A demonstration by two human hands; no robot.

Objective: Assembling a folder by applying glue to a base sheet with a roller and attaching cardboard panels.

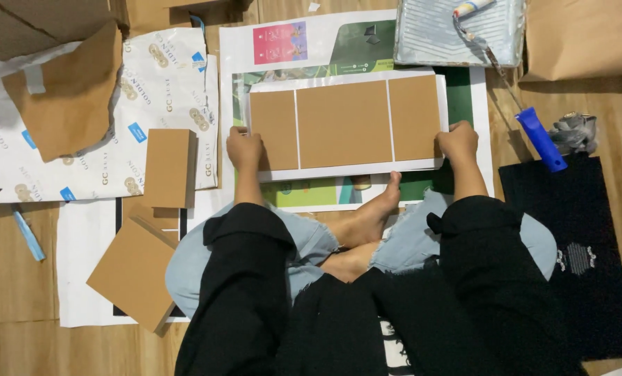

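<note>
A white sheet (346, 169) with three brown cardboard panels (344, 123) laid side by side lies on a printed poster (367, 49) on the floor. My left hand (244, 148) grips the sheet's near left corner. My right hand (457, 141) grips its near right corner. I sit cross-legged, and a bare foot (377, 209) rests just below the sheet's near edge.
A grey paint tray (436, 38) with a blue-handled roller (539, 138) sits at the far right. Brown cardboard pieces (169, 167) and a larger board (133, 273) lie to the left on printed wrapping paper (151, 76). A black mat (576, 209) is at the right.
</note>
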